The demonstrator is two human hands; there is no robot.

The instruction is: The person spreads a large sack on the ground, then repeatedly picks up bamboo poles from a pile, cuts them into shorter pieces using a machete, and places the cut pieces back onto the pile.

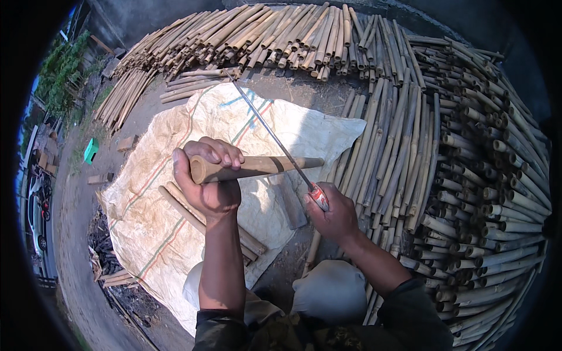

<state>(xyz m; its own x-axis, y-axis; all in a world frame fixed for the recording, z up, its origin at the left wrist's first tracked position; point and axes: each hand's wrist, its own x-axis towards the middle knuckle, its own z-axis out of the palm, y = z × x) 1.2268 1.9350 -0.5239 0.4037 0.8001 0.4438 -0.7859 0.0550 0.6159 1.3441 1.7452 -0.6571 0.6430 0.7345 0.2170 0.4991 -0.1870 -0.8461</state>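
Note:
My left hand (209, 178) is wrapped round one end of a bamboo tube (257, 168), whose open end faces left beside my thumb. The tube lies level and points right, with a dark band toward its far end. My right hand (333, 215) grips the red-and-white handle of a long, thin metal tool (269, 130). Its shaft slants up to the left and crosses the tube's right part in this view. I cannot tell whether the two touch, nor whether the shaft is a rod or a blade edge-on. Two cut bamboo poles (190, 212) lie on the sheet below my left forearm.
A pale woven sheet (155, 158) with coloured stripes covers the ground ahead. Stacked bamboo poles (293, 35) line the back, and more bamboo (492, 146) is piled at the right. A grey flat block (288, 205) lies between my hands. A green container (91, 150) stands far left.

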